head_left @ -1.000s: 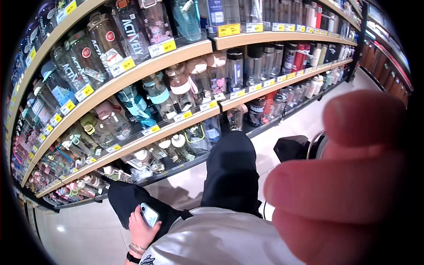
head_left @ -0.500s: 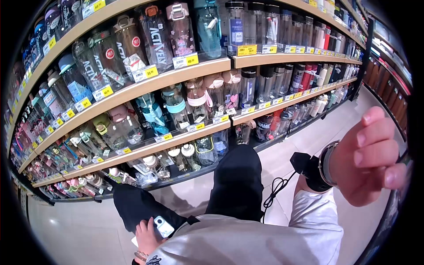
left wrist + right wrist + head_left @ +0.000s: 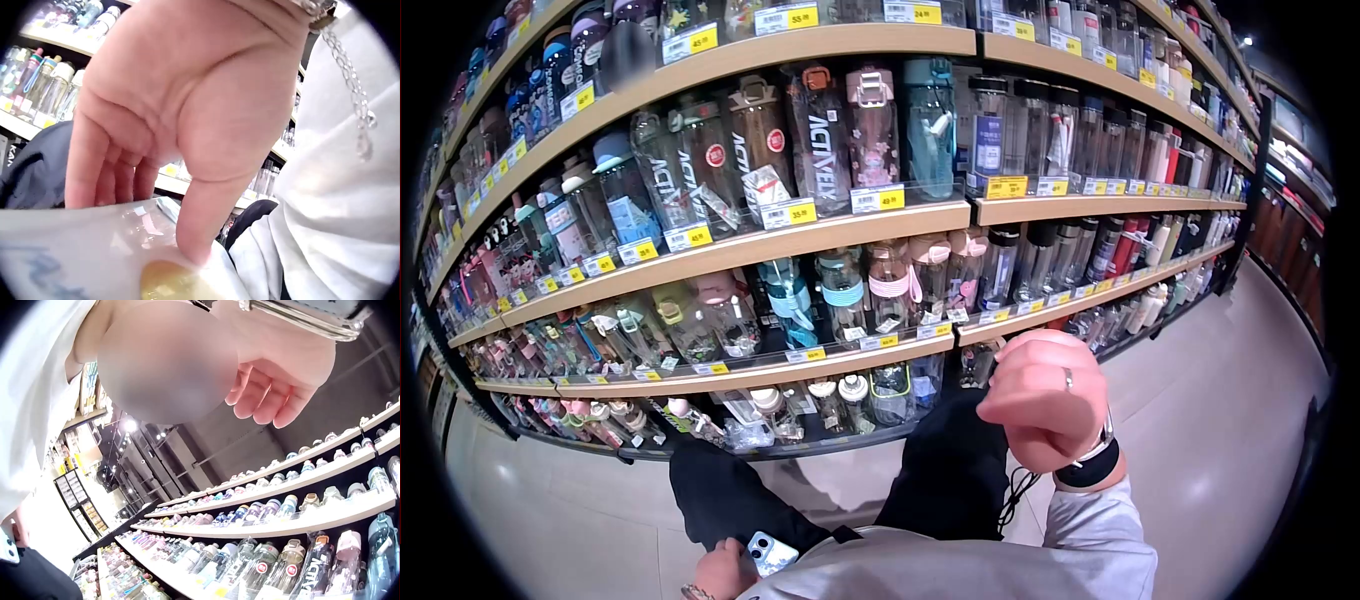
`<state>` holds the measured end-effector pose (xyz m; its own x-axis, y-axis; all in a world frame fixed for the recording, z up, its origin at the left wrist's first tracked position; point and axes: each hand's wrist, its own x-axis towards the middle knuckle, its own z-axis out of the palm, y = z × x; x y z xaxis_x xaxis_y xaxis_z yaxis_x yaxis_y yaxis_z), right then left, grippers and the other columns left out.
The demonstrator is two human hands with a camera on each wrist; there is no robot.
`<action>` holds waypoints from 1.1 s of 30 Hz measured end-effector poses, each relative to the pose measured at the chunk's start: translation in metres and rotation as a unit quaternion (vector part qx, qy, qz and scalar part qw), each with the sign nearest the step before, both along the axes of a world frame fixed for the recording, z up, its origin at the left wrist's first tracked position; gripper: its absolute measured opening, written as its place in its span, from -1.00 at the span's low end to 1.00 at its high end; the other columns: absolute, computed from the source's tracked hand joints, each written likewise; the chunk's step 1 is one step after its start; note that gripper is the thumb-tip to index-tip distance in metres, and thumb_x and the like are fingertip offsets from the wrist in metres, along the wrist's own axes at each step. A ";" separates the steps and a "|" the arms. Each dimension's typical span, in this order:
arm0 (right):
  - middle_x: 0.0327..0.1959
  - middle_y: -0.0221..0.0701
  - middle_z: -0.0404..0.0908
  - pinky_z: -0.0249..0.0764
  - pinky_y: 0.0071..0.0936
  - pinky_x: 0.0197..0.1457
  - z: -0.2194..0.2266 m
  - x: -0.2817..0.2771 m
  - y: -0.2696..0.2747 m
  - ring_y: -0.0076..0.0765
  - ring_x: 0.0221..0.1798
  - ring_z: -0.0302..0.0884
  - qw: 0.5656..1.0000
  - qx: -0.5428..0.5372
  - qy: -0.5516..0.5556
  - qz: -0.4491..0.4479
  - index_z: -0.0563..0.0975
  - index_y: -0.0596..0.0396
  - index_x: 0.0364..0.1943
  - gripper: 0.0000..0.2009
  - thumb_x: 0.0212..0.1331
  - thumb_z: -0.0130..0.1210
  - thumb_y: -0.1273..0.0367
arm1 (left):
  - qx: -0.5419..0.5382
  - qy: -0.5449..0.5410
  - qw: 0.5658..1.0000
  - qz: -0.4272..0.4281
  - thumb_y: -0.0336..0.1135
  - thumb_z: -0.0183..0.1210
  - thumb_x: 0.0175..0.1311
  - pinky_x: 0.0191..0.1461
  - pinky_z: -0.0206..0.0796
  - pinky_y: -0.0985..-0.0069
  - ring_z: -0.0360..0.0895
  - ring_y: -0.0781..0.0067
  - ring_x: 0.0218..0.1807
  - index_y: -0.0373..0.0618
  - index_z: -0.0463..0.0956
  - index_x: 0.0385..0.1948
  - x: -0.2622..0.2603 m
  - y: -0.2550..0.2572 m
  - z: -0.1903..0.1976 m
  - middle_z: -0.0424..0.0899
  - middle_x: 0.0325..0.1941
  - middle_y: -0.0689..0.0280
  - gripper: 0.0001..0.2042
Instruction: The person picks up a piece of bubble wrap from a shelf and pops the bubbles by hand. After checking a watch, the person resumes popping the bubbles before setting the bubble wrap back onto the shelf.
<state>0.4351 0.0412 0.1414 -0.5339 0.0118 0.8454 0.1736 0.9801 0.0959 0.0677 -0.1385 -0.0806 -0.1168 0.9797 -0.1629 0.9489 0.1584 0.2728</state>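
Note:
Low by the left thigh, my left hand (image 3: 725, 572) holds a phone (image 3: 770, 552) in a pale, blue-patterned case, its camera lenses facing up. Close up in the left wrist view, the thumb (image 3: 199, 231) lies on one side of the phone (image 3: 94, 244) and the fingers on the other. My right hand (image 3: 1050, 395) is raised in front of the shelves, a ring on one finger and a band at the wrist. In the right wrist view its fingers (image 3: 265, 403) hang loosely curled with nothing in them.
Long curved shelves (image 3: 820, 235) of drink bottles stand ahead, with yellow price tags along their edges. A light blue bottle (image 3: 930, 130) stands near the centre. Black-trousered knees (image 3: 950, 450) come close to the bottom shelf. A black cable (image 3: 1018, 495) hangs beside the right sleeve.
My right hand has moved from close to the camera, at the right, down and left to in front of the shelves. The view has tilted up, showing more upper shelf. The left hand still holds the phone.

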 end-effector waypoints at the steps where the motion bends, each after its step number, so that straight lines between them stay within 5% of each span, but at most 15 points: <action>1: -0.66 -0.50 0.39 0.30 -0.47 -0.52 -0.001 -0.001 0.003 -0.36 -0.59 0.36 1.000 -0.008 -0.014 -0.005 0.53 0.07 -0.48 -0.71 -0.49 0.04 0.52 | 0.000 0.003 1.000 -0.001 -0.34 0.00 0.08 -0.36 0.30 0.14 0.45 -0.09 -0.39 -0.21 0.32 -0.30 -0.001 -0.001 0.001 0.48 -0.41 -0.02 -0.80; 9: -0.62 -0.39 0.51 0.36 -0.41 -0.45 -0.005 -0.021 0.033 -0.28 -0.54 0.46 0.994 -0.094 -0.052 -0.035 0.52 0.06 -0.39 -0.84 -0.14 0.06 0.47 | -0.114 -0.056 0.990 -0.069 -0.21 0.02 0.11 -0.27 0.34 0.19 0.49 -0.07 -0.32 -0.09 0.34 -0.18 -0.027 -0.001 0.022 0.53 -0.26 -0.02 -0.73; 10: -0.64 -0.38 0.49 0.37 -0.40 -0.45 -0.005 -0.022 0.038 -0.26 -0.54 0.47 0.992 -0.097 -0.065 -0.052 0.52 0.06 -0.39 -0.85 -0.13 0.05 0.46 | -0.214 -0.079 0.971 -0.064 -0.04 0.24 -0.13 -0.12 0.33 0.29 0.46 0.10 -0.10 -0.10 0.36 -0.07 -0.039 0.012 0.022 0.50 -0.17 0.11 -0.45; 13: -0.70 -0.33 0.45 0.37 -0.34 -0.46 -0.005 -0.025 0.057 -0.20 -0.55 0.47 0.982 -0.109 -0.116 -0.106 0.48 0.06 -0.39 -0.88 -0.07 0.01 0.41 | -0.185 0.045 0.979 -0.068 0.08 0.16 -0.07 -0.11 0.33 0.33 0.50 0.14 -0.14 -0.07 0.39 -0.08 -0.048 0.018 0.050 0.57 -0.25 0.13 -0.45; 17: -0.66 -0.28 0.47 0.37 -0.28 -0.43 -0.002 -0.031 0.081 -0.13 -0.51 0.48 0.960 -0.144 -0.177 -0.164 0.45 0.04 -0.32 -0.82 -0.06 0.00 0.36 | -0.036 0.053 0.994 -0.086 0.03 0.21 -0.09 -0.18 0.36 0.31 0.52 0.10 -0.24 -0.04 0.40 -0.08 -0.088 0.050 0.070 0.59 -0.34 0.15 -0.47; 23: -0.52 -0.28 0.51 0.40 -0.32 -0.34 -0.004 -0.033 0.118 -0.12 -0.41 0.49 0.963 -0.108 -0.165 -0.186 0.46 0.06 -0.28 -0.80 -0.02 0.00 0.35 | -0.019 0.056 0.996 -0.070 -0.05 0.22 -0.08 -0.21 0.35 0.33 0.52 0.11 -0.25 -0.10 0.41 -0.11 -0.110 0.111 0.096 0.58 -0.33 0.16 -0.51; 27: -0.38 -0.28 0.52 0.40 -0.28 -0.18 -0.001 -0.042 0.144 -0.14 -0.25 0.49 0.956 -0.133 -0.154 -0.210 0.48 0.08 -0.28 -0.77 -0.04 -0.03 0.33 | 0.001 0.013 0.989 -0.147 -0.03 0.16 -0.02 -0.14 0.33 0.31 0.50 0.08 -0.19 -0.15 0.37 -0.08 -0.082 0.139 0.090 0.55 -0.27 0.09 -0.50; 33: -0.20 -0.24 0.42 0.35 -0.28 -0.08 0.005 -0.086 0.213 -0.12 -0.11 0.38 0.942 -0.033 -0.070 -0.327 0.41 0.11 -0.12 -0.64 -0.12 -0.01 0.38 | -0.105 -0.033 0.942 -0.317 0.05 0.09 0.06 -0.03 0.30 0.35 0.47 0.04 -0.09 -0.16 0.27 0.04 -0.053 0.220 0.003 0.51 -0.13 0.00 -0.42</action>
<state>0.3488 0.2539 0.1459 -0.5001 0.4267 0.7536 0.7323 0.6729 0.1049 0.0145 0.0812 -0.0774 0.4990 0.7938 -0.3478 0.8526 -0.3778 0.3609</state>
